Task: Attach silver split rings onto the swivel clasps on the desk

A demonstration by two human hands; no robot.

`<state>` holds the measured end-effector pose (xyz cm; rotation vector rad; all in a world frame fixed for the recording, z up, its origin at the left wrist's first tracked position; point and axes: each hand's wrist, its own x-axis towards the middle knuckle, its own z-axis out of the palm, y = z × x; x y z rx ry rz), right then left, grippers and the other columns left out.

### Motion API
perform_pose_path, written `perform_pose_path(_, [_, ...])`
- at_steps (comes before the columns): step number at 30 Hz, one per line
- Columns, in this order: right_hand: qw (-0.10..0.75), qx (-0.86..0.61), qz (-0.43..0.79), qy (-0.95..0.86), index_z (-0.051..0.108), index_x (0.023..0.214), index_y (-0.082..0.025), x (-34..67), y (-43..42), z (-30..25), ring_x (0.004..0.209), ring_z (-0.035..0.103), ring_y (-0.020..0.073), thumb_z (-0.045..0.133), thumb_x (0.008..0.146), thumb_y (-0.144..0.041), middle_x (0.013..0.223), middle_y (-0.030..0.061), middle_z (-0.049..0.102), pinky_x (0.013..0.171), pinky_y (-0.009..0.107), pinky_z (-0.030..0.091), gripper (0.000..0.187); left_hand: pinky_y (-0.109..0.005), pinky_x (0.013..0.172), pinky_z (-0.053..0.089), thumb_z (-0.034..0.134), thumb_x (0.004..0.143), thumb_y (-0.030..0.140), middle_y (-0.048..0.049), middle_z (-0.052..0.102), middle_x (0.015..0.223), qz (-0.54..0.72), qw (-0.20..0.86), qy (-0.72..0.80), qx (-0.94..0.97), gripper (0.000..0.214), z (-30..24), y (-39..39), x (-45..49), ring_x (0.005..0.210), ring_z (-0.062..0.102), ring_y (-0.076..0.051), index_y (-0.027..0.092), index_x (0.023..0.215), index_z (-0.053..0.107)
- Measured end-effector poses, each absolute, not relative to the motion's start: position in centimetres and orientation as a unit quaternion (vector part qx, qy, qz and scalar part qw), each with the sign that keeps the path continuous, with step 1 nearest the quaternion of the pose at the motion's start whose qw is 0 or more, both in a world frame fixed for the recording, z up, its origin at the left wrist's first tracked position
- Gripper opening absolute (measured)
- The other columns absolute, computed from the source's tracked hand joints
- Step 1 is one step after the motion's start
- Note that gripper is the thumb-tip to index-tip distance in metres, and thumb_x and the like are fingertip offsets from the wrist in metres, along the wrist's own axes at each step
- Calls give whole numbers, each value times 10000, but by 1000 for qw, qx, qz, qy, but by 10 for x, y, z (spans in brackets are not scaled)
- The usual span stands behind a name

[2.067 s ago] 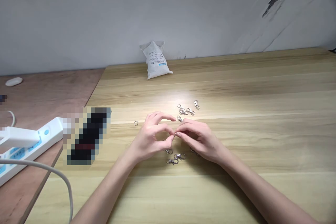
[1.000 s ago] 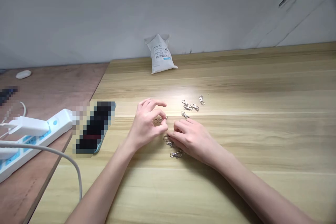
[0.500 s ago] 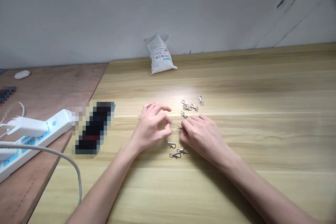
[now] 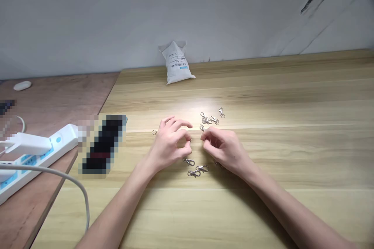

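My left hand [image 4: 169, 144] hovers over the light wooden table [image 4: 263, 85] with its fingers curled, and a tiny metal glint [image 4: 191, 139] shows at the fingertips. My right hand [image 4: 223, 148] faces it a short gap away, also curled; what either hand holds is hidden. Just below them lie several silver swivel clasps [image 4: 198, 170]. More clasps form a tangled cluster [image 4: 207, 120] beyond my right fingertips. A small split ring [image 4: 154, 132] rests left of my left hand.
A white sack with a barcode label [image 4: 176, 63] stands against the wall at the table's far edge. A pixelated object [image 4: 102, 144] lies on the table's left side. Left of it, on a lower reddish board [image 4: 58, 101], are a white power strip [image 4: 37, 151] and a cable [image 4: 58, 173].
My right fingers have curled in from their flatter position above the clasps. The clasp under them no longer shows. My left hand has barely moved, and the view has shifted slightly.
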<state>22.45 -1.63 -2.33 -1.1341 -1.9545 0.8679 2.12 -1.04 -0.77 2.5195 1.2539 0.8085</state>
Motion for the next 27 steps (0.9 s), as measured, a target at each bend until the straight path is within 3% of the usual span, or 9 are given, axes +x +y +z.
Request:
perform_pose_path(4, [374, -419, 356, -747, 577, 869, -190, 224, -19, -20, 543, 490, 86, 529, 865, -158, 745, -7, 602, 504, 228, 369, 58, -446, 1072, 314, 604, 755, 119, -5, 674, 1074, 275, 102, 425, 857, 96, -9, -11, 21, 1007, 604, -181, 212, 770, 586])
perform_pose_path(10, [389, -435, 365, -725, 615, 840, -194, 223, -19, -18, 566, 475, 105, 553, 913, -233, 709, -7, 585, 538, 258, 390, 103, -460, 1062, 325, 598, 794, 136, -11, 681, 1072, 274, 76, 419, 862, 80, -9, -10, 22, 990, 610, -183, 215, 784, 608])
perform_pose_path(16, [430, -460, 387, -674, 615, 768, -205, 221, -18, -20, 979, 604, 204, 587, 890, -259, 1019, 69, 641, 806, 354, 492, 136, -457, 1059, 335, 613, 815, 155, -15, 676, 1093, 286, 46, 426, 857, 81, -7, -11, 24, 1073, 583, -204, 221, 775, 637])
perform_pose_path(21, [431, -468, 334, -695, 619, 712, -218, 219, -20, -21, 1224, 513, 267, 611, 859, -245, 1242, 79, 615, 1030, 517, 382, 149, -467, 1061, 341, 615, 812, 157, -30, 665, 1127, 281, 44, 432, 855, 80, -8, -12, 25, 1111, 566, -219, 224, 775, 640])
perform_pose_path(27, [443, -476, 312, -692, 607, 699, -224, 216, -22, -22, 1324, 423, 265, 625, 845, -241, 1270, 62, 619, 1083, 546, 326, 148, -459, 1057, 346, 610, 818, 161, -33, 666, 1115, 285, 42, 432, 855, 82, -9, -12, 26, 1118, 562, -219, 224, 779, 646])
